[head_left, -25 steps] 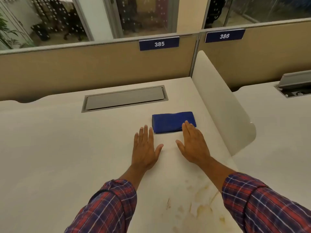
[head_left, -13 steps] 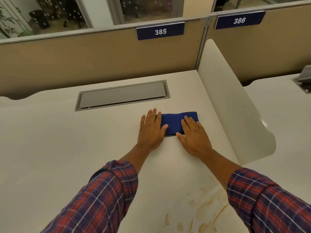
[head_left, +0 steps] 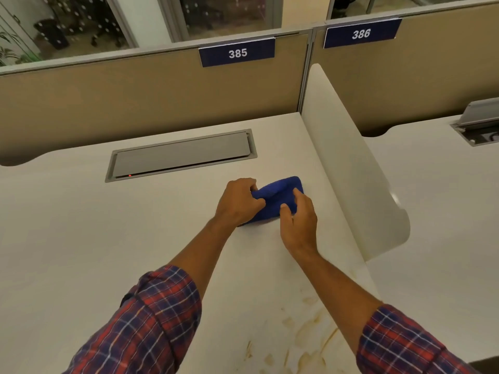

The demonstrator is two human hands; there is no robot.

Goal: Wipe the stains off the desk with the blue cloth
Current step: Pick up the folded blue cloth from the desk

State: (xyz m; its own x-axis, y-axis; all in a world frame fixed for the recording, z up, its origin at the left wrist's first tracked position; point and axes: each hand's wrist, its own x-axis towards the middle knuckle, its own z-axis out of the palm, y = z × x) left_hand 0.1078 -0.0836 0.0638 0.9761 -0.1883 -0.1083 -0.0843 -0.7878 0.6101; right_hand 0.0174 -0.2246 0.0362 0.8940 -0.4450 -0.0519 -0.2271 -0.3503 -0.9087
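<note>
The blue cloth (head_left: 275, 197) is bunched up between both hands on the white desk (head_left: 81, 238), its far edge lifted off the surface. My left hand (head_left: 239, 202) grips its left end with curled fingers. My right hand (head_left: 299, 220) pinches its right near side between thumb and fingers. Yellow-brown stains (head_left: 305, 338) are smeared over the desk's near right part, between my forearms and under my right arm.
A grey cable hatch (head_left: 181, 155) is set into the desk behind the cloth. A white side divider (head_left: 351, 163) stands along the desk's right edge. Beige partition panels labelled 385 (head_left: 237, 53) and 386 close the back. A neighbouring desk lies to the right.
Both hands slid forward onto the cloth, then closed on it; the flat folded cloth is now bunched and partly raised.
</note>
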